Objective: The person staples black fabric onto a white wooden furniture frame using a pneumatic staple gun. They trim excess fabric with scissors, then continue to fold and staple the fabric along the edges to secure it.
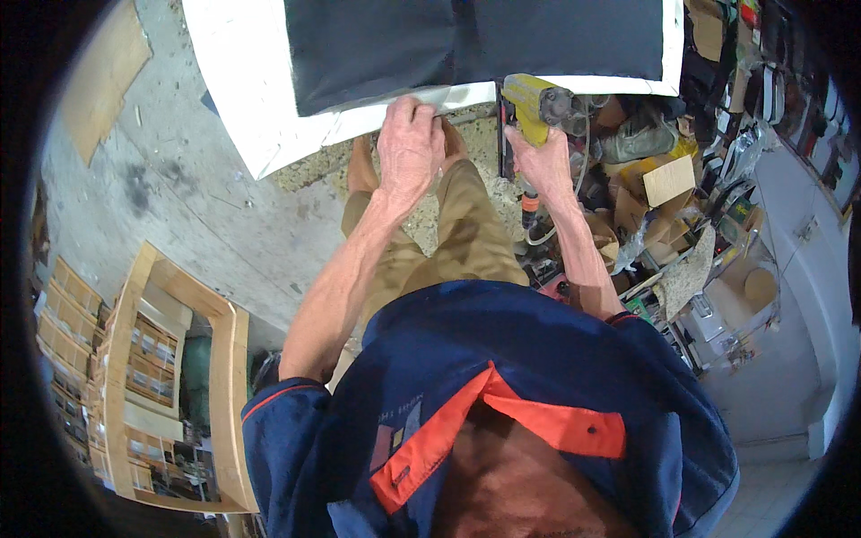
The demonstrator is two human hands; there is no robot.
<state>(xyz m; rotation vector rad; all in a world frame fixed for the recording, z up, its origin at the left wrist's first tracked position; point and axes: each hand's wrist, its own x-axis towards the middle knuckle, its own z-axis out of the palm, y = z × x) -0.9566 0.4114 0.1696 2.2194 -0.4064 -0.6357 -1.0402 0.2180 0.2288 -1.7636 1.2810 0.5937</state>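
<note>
A large panel with black sheet material [386,49] on it and a white border [260,108] lies in front of me. My left hand [411,148] is at the near edge of that border, its fingers curled down and pinching the white edge. My right hand [541,161] is wrapped around a yellow air-powered staple gun [536,100], which is held upright at the panel's near edge, right of my left hand. An orange and black hose fitting [529,208] hangs below the gun's grip. The gun's tip is hidden from view.
Cardboard boxes [670,182], plastic bags and loose clutter crowd the right side. A pale hose [583,161] curves beside the gun. At lower left stands a wooden frame [235,394], with more wooden frames behind it. A flat board [106,81] rests on the concrete floor at far left.
</note>
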